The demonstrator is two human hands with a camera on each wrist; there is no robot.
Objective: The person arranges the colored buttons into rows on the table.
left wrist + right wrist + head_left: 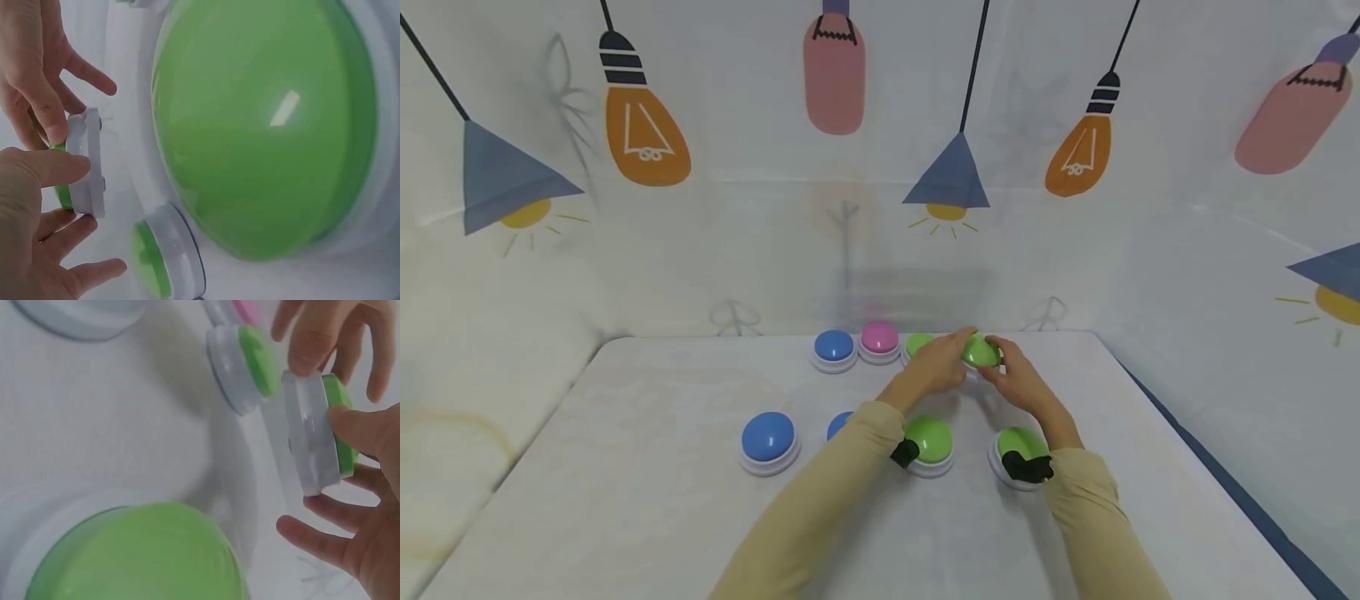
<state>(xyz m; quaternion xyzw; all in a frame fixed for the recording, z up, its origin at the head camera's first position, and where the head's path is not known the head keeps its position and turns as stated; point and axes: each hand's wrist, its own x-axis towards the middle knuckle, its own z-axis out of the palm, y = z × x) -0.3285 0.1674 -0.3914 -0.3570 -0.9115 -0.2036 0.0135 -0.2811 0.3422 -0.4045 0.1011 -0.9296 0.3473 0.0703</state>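
Toward the back right of the table, both hands hold a green push button (981,351) with a white base. In the wrist views its base is tipped slightly and appears raised off the surface. My left hand (942,364) grips one side, thumb against the rim and fingers under the base. My right hand (1024,382) grips the opposite side, thumb near the green dome (344,434). Just left of them sits another green button (918,342), partly hidden by my left hand. Below the wrists are a green button (929,439) and another green one (1019,442).
A blue button (833,345) and a pink button (880,337) stand along the back. Nearer are a blue button (767,437) and a second blue one (837,425), mostly hidden by the left sleeve. A lamp-patterned curtain (760,233) surrounds the white table (625,467).
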